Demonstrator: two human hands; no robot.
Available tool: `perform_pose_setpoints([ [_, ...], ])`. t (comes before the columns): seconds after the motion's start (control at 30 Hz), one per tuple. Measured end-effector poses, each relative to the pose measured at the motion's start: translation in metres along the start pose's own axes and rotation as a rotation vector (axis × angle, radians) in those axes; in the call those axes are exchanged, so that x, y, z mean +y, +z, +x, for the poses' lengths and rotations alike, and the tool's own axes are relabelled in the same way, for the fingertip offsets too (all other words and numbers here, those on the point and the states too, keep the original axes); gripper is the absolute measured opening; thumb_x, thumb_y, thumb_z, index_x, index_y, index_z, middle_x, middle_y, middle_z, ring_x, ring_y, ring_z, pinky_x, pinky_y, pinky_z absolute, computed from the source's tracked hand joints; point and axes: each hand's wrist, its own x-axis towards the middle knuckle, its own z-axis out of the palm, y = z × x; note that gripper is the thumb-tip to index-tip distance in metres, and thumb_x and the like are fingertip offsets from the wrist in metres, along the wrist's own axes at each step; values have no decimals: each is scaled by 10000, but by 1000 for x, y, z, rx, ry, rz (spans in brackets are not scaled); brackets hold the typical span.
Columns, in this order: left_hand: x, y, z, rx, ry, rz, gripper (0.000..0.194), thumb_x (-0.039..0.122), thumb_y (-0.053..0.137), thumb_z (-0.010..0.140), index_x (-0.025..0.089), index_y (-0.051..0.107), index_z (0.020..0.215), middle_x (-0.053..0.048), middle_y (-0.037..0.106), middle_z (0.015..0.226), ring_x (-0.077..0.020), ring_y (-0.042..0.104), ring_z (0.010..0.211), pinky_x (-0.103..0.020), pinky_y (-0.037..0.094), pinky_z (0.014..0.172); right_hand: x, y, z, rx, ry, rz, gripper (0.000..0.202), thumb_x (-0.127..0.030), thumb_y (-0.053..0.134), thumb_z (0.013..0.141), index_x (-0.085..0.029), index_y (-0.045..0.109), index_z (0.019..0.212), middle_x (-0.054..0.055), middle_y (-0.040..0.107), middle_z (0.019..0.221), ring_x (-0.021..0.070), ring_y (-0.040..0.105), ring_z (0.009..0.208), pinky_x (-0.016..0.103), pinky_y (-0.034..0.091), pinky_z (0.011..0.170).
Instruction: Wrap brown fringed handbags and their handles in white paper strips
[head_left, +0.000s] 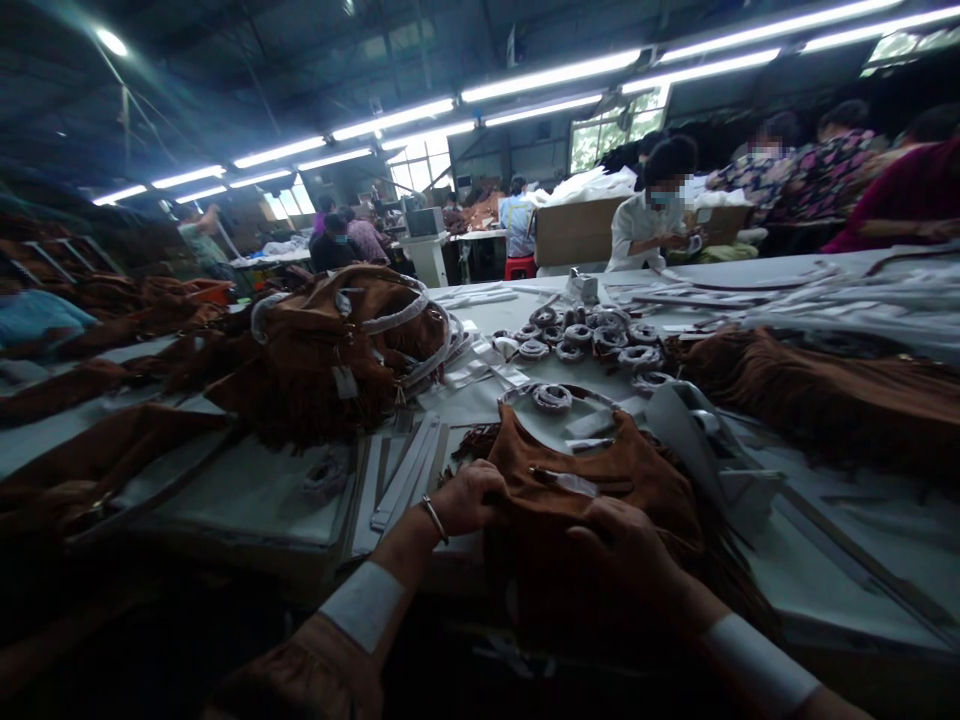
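A brown fringed handbag (540, 470) lies at the front edge of the table, its front part hanging toward me. My left hand (474, 497) is closed on the bag's left edge, thumb on top. On the right side of the same bag, my right hand (626, 540) grips the material, with its fingertips mostly hidden in shadow. A zipper pull in a clear wrapper (576, 484) sits between the hands. Behind the bag, its strap arches around a wrapped coil (552, 398).
Several wrapped strap coils (577, 335) are spread behind the bag. A pile of brown bags (337, 350) stands left, and more fringed brown material (817, 390) lies right. Pale strips (409, 475) rest beside my left hand. A masked co-worker (656, 215) sits across the table.
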Motion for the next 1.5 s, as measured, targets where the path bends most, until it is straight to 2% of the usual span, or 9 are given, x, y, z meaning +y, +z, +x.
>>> perform_pose_setpoints([
  [0.13, -7, 7, -3, 43, -57, -14, 331, 393, 845, 704, 190, 598, 616, 14, 595, 695, -165, 563, 787, -271, 436, 761, 3, 5, 3, -99, 159, -3, 374, -501, 543, 942, -203, 566, 718, 37, 649, 716, 176, 594, 645, 278, 431, 621],
  [0.33, -2, 34, -14, 306, -254, 298, 432, 496, 590, 924, 196, 639, 617, -49, 614, 794, -216, 547, 937, -367, 408, 898, 3, 10, 11, -239, 289, -125, 285, -439, 533, 948, -213, 657, 825, 76, 736, 903, 227, 674, 792, 316, 475, 714],
  [0.57, 46, 30, 5, 292, -583, 688, 277, 425, 676, 865, 176, 685, 743, -129, 615, 952, -334, 517, 1053, -524, 393, 945, -7, 11, 23, -392, 367, -364, 287, -441, 542, 953, -198, 696, 951, 103, 737, 939, 271, 683, 868, 355, 477, 756],
  [0.7, 84, 30, 34, 267, -313, 524, 66, 157, 595, 886, 183, 632, 839, -100, 612, 984, -280, 543, 1046, -444, 447, 943, -4, 13, 25, -404, 349, -351, 303, -450, 537, 950, -194, 699, 951, 104, 729, 943, 280, 676, 889, 368, 475, 780],
  [0.83, 87, 61, 53, 112, -31, 78, 103, 143, 581, 889, 207, 612, 964, -62, 638, 1006, -215, 601, 967, -354, 517, 878, 2, 8, 23, -456, 329, -247, 235, -282, 518, 948, -171, 694, 1056, 105, 723, 1014, 257, 666, 953, 351, 470, 849],
  [1.03, 66, 90, 54, 29, -50, 105, 476, 323, 755, 801, 205, 591, 1233, -115, 659, 1220, -315, 585, 1148, -487, 473, 995, 4, -53, 8, -444, 156, -118, 486, -320, 657, 847, -191, 593, 1311, 133, 673, 1197, 290, 609, 1101, 432, 432, 984],
  [1.23, 74, 86, 62, -12, -224, 131, 330, 495, 761, 772, 196, 646, 850, -60, 677, 888, -255, 629, 854, -360, 487, 753, 51, -124, -11, -531, 425, 260, 499, -325, 709, 765, -236, 664, 1254, 50, 707, 1187, 239, 658, 1050, 309, 509, 889],
  [1.37, 71, 89, 62, 34, -207, 62, 260, 444, 657, 868, 196, 614, 802, -36, 646, 841, -210, 603, 806, -313, 456, 730, 72, -133, -25, -552, 333, 211, 570, -142, 635, 712, -245, 662, 1272, 37, 694, 1219, 225, 633, 1113, 317, 471, 974],
  [1.5, 69, 91, 58, 78, -161, 34, 295, 455, 565, 923, 197, 593, 784, -36, 629, 813, -201, 587, 788, -310, 449, 734, 75, -123, -36, -429, 113, 91, 542, -75, 563, 718, -231, 669, 1226, 51, 693, 1208, 210, 594, 1157, 362, 378, 1039],
])
